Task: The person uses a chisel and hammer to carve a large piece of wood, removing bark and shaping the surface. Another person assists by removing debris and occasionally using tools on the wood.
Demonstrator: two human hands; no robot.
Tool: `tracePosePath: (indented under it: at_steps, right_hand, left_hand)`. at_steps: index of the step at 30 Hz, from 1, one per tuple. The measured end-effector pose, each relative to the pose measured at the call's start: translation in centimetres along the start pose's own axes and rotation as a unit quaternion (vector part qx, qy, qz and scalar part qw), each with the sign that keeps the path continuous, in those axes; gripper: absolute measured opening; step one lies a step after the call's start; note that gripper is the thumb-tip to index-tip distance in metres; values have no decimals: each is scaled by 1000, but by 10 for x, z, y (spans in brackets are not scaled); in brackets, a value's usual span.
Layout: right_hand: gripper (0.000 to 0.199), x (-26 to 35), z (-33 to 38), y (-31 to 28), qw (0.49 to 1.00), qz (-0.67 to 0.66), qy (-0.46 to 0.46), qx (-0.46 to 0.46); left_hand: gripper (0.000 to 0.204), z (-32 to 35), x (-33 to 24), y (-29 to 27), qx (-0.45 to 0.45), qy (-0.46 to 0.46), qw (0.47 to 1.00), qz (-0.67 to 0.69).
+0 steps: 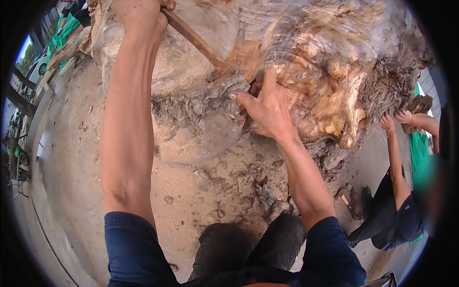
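A big piece of tree trunk point(191, 71), pale bare wood with rough dark bark along its lower edge, fills the upper middle. At the top edge my left hand point(141, 12), partly cut off, is closed round a rusty flat metal bar point(193, 40). The bar slants down to the right, its tip against the wood just above the bark point(205, 98). Right of the tip, my right hand point(268, 103) has its fingers curled into a dark gap at the bark. Its thumb reaches left over the bark; the fingertips are mostly hidden.
Sawdust and bark crumbs point(263, 191) cover the ground before my knees point(224, 244). At the right a co-worker point(397, 205) has both hands on the trunk's end. A tool with an orange handle point(346, 201) lies near them. Far left stand a white car point(37, 69) and green cloth point(64, 31).
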State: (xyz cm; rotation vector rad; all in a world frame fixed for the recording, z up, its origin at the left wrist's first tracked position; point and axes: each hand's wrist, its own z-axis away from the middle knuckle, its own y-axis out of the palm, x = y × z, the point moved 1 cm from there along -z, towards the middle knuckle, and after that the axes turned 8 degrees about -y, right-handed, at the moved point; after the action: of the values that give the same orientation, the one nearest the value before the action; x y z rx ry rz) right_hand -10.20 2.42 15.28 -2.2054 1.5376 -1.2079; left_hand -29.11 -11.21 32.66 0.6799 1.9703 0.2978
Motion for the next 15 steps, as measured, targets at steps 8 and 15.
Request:
tracePosePath:
  at_steps: [8,15]
  right_hand:
    - [54,13,-7,1,994,-21,105,29]
    - [45,-6,9,-7,992,-74,103,25]
  left_hand:
    - [11,50,79,-1,80,-230,969,-46]
    - [14,62,2,-67,7,-58,998,21]
